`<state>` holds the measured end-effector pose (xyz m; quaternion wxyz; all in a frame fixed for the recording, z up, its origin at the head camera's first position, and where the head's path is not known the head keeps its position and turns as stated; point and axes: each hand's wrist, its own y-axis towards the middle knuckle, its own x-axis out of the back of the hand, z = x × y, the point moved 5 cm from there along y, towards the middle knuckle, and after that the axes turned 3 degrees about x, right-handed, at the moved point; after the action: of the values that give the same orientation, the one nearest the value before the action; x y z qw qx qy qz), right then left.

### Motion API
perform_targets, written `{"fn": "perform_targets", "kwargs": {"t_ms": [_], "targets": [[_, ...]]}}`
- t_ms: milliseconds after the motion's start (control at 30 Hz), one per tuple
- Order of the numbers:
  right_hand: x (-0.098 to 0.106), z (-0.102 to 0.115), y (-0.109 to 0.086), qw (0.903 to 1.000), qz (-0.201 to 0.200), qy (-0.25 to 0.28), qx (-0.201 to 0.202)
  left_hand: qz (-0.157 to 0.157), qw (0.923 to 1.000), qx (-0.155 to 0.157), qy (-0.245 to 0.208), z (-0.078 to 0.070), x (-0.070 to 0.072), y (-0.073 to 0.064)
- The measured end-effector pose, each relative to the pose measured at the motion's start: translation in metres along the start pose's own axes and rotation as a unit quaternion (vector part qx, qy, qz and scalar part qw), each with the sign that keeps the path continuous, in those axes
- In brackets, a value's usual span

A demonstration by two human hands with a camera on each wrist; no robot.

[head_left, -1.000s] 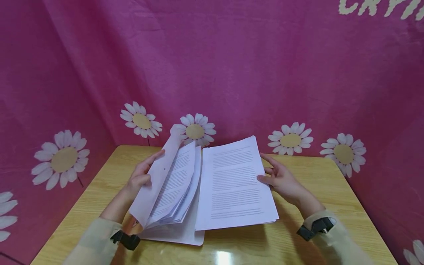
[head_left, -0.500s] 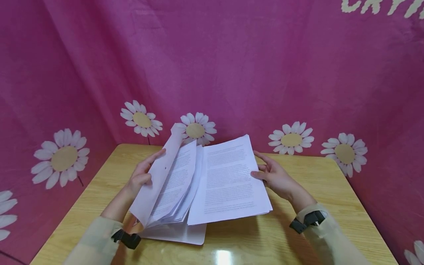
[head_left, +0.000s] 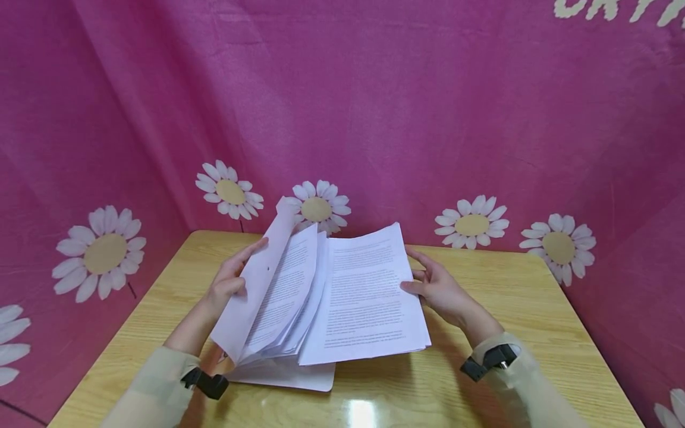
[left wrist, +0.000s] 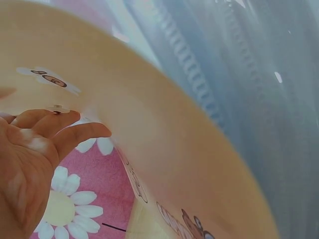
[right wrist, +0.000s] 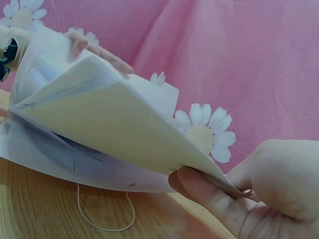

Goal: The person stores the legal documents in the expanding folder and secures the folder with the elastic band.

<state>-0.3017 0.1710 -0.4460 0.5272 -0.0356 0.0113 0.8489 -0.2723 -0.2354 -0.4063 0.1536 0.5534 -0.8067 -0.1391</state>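
A document folder (head_left: 257,285) stands partly open on the table, pale inside; in the left wrist view its tan outside (left wrist: 149,109) bears cartoon prints. My left hand (head_left: 227,285) holds its raised left cover by the edge, fingers against the tan side. Several printed sheets (head_left: 289,285) lean just inside that cover. To their right, my right hand (head_left: 436,288) pinches the right edge of a stack of printed papers (head_left: 364,297), thumb on top and fingers underneath. This stack is tilted above the table, as the right wrist view shows from below; its left edge meets the folder's sheets.
The folder's lower cover (head_left: 289,377) lies on the wooden table (head_left: 508,279). A thin cord loop (right wrist: 107,230) hangs from it in the right wrist view. A pink curtain (head_left: 374,119) with daisies borders the table behind and at the sides.
My right hand has moved left with the stack of papers, bringing it closer to the folder and its sheets. The left hand keeps its hold on the cover, almost still.
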Motion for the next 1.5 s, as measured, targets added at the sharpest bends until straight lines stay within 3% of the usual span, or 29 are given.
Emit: {"fn": "perform_targets", "kwargs": {"t_ms": [167, 500, 900, 1233, 1500], "targets": [[-0.001, -0.002, -0.002, 0.9999, -0.006, 0.004, -0.007, 0.001, 0.9999, -0.003, -0.012, -0.001, 0.002, 0.001], [-0.014, -0.003, -0.001, 0.9998, 0.005, 0.018, 0.001, -0.011, 0.9996, -0.025, 0.009, 0.0, 0.002, 0.0], [-0.009, 0.004, -0.011, 0.999, 0.028, 0.029, 0.021, -0.021, 0.9987, -0.038, 0.027, -0.002, 0.001, -0.005], [-0.018, 0.001, 0.003, 0.9991, -0.021, 0.03, 0.023, -0.005, 0.9993, -0.037, 0.001, -0.002, -0.001, 0.0], [-0.034, -0.008, 0.007, 0.999, -0.028, 0.029, 0.018, -0.011, 0.999, -0.041, 0.011, 0.002, -0.002, 0.0]]}}
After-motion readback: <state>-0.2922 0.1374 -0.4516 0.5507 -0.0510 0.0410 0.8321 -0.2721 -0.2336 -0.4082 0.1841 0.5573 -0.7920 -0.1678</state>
